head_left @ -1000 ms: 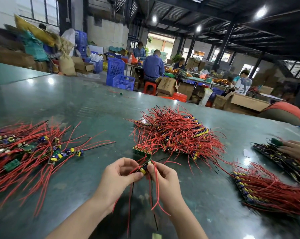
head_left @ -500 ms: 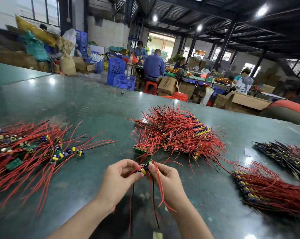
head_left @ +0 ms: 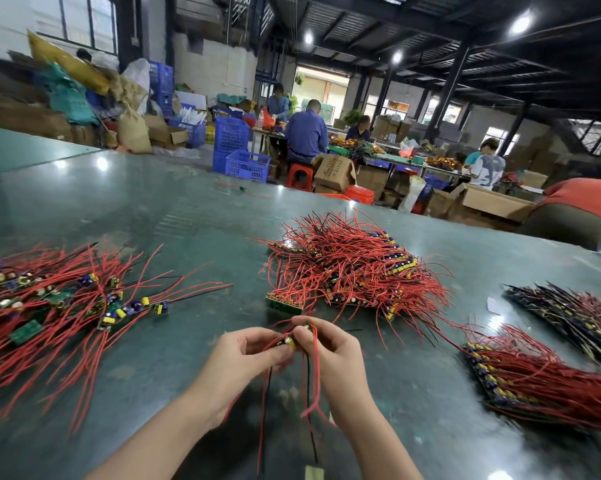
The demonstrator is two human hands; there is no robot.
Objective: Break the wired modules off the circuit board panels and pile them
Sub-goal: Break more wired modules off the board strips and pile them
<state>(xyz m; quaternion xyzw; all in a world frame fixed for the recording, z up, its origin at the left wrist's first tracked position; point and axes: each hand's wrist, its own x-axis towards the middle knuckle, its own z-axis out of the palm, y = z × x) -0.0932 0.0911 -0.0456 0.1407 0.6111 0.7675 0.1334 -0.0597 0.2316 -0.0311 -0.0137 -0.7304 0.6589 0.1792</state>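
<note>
Both hands pinch one small module (head_left: 289, 341) betw. them, left hand (head_left: 238, 363) & right hand (head_left: 330, 355) side by side; wires hang twd near table edge (head_left: 188, 202). Loose pile (head_left: 50, 306) lies left, nearer left hand.

A glossy dark green tabletop (head_left: 153, 209) is seen. Red and black wires (head_left: 354, 268) are shown on the heaped panels, with yellow and blue components (head_left: 404, 265) and green board edges (head_left: 283, 303). Blue crates (head_left: 247, 164) and a red stool (head_left: 299, 174) are seen behind.
</note>
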